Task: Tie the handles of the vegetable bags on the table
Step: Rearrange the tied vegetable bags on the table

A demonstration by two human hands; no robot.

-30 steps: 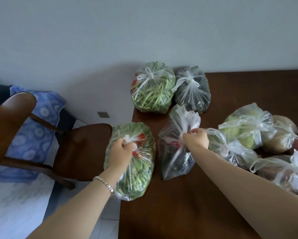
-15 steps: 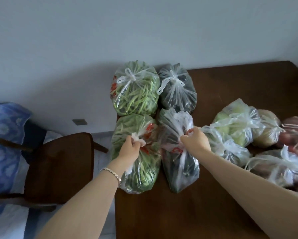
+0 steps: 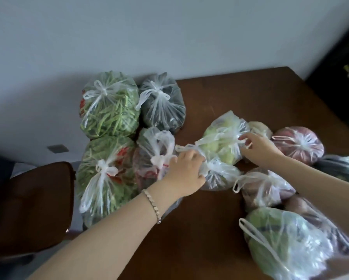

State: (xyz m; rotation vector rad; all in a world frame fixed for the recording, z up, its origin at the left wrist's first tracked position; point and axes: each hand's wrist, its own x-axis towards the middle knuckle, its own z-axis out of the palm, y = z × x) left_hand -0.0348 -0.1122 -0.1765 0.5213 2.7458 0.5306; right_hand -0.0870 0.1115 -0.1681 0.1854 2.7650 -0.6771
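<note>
Several clear plastic vegetable bags lie on the dark wooden table [image 3: 240, 93]. Two bean bags [image 3: 109, 106] [image 3: 107, 174] and two darker bags [image 3: 163, 106] [image 3: 153, 158] sit at the left edge, all with knotted handles. My left hand [image 3: 186, 172] curls over the top of a small clear bag [image 3: 220, 176] in the middle. My right hand [image 3: 258, 146] pinches a handle loop of the pale green bag [image 3: 222, 138] just behind it. The handles of that bag are spread loose.
More bags crowd the right side: a reddish one [image 3: 296, 144], a brownish one [image 3: 264, 188], a dark one [image 3: 341, 168] and a large green one [image 3: 286, 245] with a loose handle. A wooden chair [image 3: 30, 205] stands left of the table, by the wall.
Both hands let go of the near bean bag and the dark bag beside it. They moved right to the small clear bag and the pale green bag. The view swung right.
</note>
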